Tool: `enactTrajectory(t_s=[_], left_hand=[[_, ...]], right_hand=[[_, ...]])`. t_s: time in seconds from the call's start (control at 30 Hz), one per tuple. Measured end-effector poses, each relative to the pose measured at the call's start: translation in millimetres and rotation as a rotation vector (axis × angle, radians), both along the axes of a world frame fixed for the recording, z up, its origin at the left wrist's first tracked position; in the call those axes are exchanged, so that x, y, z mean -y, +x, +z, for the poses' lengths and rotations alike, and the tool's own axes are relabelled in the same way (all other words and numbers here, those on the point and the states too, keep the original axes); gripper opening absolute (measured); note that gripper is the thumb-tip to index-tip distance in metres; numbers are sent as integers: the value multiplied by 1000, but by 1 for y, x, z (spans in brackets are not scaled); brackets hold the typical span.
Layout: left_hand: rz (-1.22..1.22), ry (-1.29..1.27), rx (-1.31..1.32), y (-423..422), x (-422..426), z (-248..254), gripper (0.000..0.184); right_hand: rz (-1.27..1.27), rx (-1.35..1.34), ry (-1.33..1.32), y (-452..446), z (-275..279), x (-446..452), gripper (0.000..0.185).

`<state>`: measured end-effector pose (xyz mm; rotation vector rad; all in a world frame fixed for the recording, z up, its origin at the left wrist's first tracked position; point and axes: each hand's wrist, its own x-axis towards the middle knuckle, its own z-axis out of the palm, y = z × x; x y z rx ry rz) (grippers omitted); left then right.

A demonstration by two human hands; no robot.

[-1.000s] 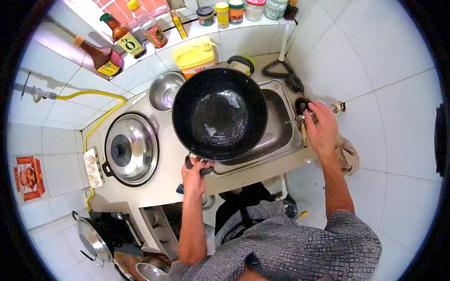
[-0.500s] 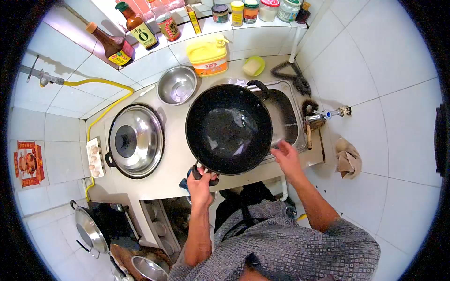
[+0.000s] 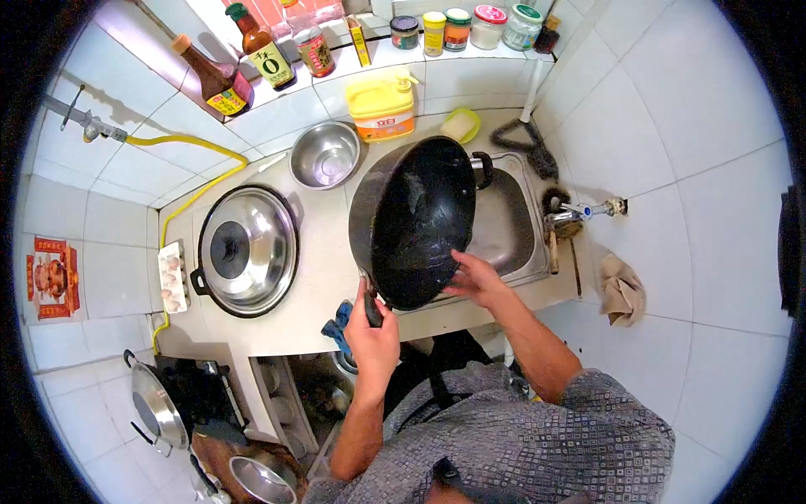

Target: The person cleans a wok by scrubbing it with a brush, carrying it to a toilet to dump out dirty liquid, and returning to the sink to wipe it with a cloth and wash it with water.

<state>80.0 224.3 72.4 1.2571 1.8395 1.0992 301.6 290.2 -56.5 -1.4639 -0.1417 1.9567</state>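
Note:
My left hand (image 3: 372,330) is closed round the near handle of a large black wok (image 3: 424,223). The wok is tilted steeply on its side, its dark wet inside facing right toward the steel sink (image 3: 508,223). Its far handle points at the sink's back left corner. My right hand (image 3: 474,281) is at the wok's lower right rim, thumb over the edge and the other fingers partly hidden; whether it grips or only touches the rim is unclear. A chrome faucet (image 3: 588,210) comes from the wall right of the sink.
Left on the counter lie a domed lid (image 3: 248,250), an egg tray (image 3: 173,277) and a steel bowl (image 3: 325,155). Behind stand a yellow detergent jug (image 3: 380,105) and a green soap dish (image 3: 470,124). A brush (image 3: 541,160) and a hanging cloth (image 3: 621,290) are at the right.
The wok has gone from nearly level to steeply tilted toward the sink. My right hand has come from the faucet to the wok's rim. My left hand still holds the handle.

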Motion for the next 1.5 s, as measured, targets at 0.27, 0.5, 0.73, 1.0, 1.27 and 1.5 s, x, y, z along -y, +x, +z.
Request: enactTrajectory(t_s=[0.27, 0.5, 0.73, 1.0, 1.27, 1.5], left_hand=[[-178, 127, -263, 17, 7, 38, 29], [-292, 215, -414, 24, 19, 49, 19], [-275, 259, -398, 23, 33, 48, 19], [-261, 204, -332, 13, 52, 55, 22], [8, 162, -117, -41, 45, 37, 17], [221, -65, 720, -120, 45, -18, 14]], right_hand=[[-107, -351, -150, -31, -26, -8, 44], [-32, -328, -10, -46, -48, -7, 47], [-43, -583, 157, -57, -24, -10, 49], [64, -637, 376, -67, 8, 3, 58], [-7, -291, -38, -47, 17, 24, 38], [20, -211, 161, -43, 54, 42, 39]])
